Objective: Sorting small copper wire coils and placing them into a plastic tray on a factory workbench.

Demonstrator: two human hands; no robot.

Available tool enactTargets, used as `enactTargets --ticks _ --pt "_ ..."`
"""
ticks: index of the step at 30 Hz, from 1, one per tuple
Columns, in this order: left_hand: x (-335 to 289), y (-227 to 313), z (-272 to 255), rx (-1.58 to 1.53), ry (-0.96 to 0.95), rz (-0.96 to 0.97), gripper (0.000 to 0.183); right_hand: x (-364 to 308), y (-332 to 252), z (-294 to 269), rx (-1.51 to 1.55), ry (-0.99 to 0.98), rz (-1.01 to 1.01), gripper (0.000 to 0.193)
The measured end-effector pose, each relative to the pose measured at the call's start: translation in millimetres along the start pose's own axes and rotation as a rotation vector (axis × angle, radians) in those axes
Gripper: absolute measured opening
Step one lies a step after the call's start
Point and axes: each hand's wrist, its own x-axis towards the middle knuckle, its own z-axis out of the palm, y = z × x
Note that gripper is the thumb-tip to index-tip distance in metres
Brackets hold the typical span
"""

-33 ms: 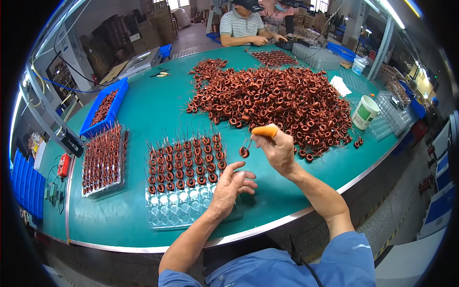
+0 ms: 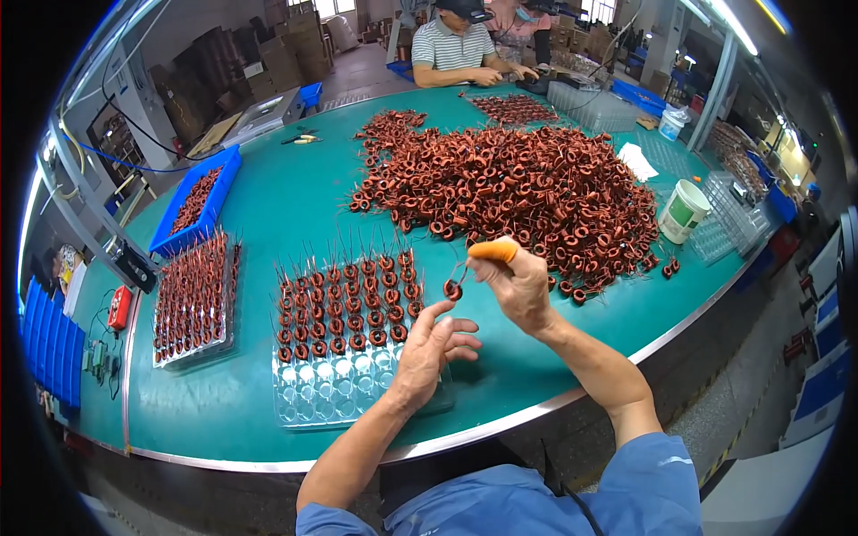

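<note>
My right hand point(image 2: 522, 293), with an orange finger cot point(image 2: 494, 249) on one finger, pinches the wire leads of a copper-wound toroidal coil point(image 2: 453, 291). The coil dangles from its leads just above my left fingertips; whether they touch cannot be told. My left hand point(image 2: 420, 355) is open with fingers apart, beside the right edge of a clear plastic tray point(image 2: 313, 420). Coils point(image 2: 356, 322) with leads pointing up fill the tray's far rows, while its near rows show bare round pockets. Beyond my hands lies a large heap of loose coils point(image 2: 509, 179).
A second filled tray point(image 2: 192, 308) and a blue bin of coils point(image 2: 201, 192) stand at the left. Right of the heap are a white-green bucket point(image 2: 684, 213) and clear trays point(image 2: 726, 210). Two people point(image 2: 454, 49) sit at the far edge, near another coil tray point(image 2: 514, 109).
The dangling coil has shifted slightly left, closer to my left fingertips, with a small move of my right hand. My left hand stays nearly still.
</note>
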Motion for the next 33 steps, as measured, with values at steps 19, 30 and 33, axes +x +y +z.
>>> enactTargets --ticks 19,30,33 --pt "3.1 12.1 -13.4 0.111 0.015 0.100 0.027 -13.6 0.1 5.0 0.399 -0.290 0.116 0.056" --pt "-0.7 13.5 -11.0 0.415 -0.117 0.187 0.022 -13.3 2.5 3.4 0.409 -0.501 0.530 0.026" --pt "-1.4 15.1 -9.1 0.177 -0.081 0.082 0.026 -14.3 2.2 4.0 0.379 -0.497 0.506 0.026"
